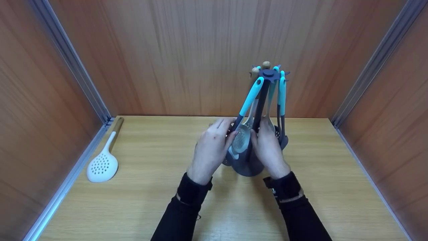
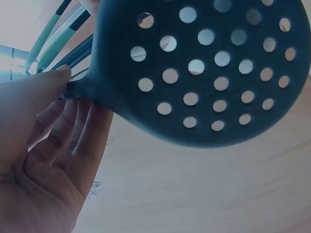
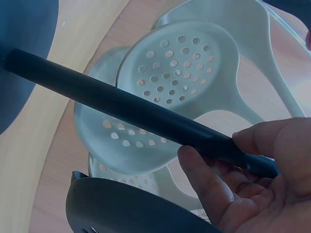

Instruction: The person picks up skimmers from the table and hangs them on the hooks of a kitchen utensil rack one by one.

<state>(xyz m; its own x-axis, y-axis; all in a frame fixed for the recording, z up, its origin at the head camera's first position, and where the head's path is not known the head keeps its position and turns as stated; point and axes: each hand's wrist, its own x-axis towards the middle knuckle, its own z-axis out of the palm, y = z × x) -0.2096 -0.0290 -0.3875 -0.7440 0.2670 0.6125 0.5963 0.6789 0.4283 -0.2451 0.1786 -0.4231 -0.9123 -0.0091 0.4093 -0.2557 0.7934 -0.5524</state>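
In the head view a utensil stand (image 1: 247, 169) with a dark round base leans, its top away from me; I cannot tell if the base touches the table. My right hand (image 1: 269, 144) grips its dark central pole (image 3: 116, 104), with fingers and thumb around it. My left hand (image 1: 212, 144) pinches the dark neck of a skimmer (image 2: 116, 73), whose round head is full of holes. That skimmer's turquoise handle (image 1: 251, 95) reaches the stand's hooked top (image 1: 269, 74). Pale perforated skimmers (image 3: 226, 68) and other dark-headed utensils hang around the pole. A dark utensil head (image 3: 136, 204) shows near the right hand.
A white skimmer (image 1: 106, 150) with a wooden handle lies on the table (image 1: 160, 201) at the left, its handle end by the back corner. Wood-grain panels (image 1: 187, 50) with metal edge strips enclose the back and both sides.
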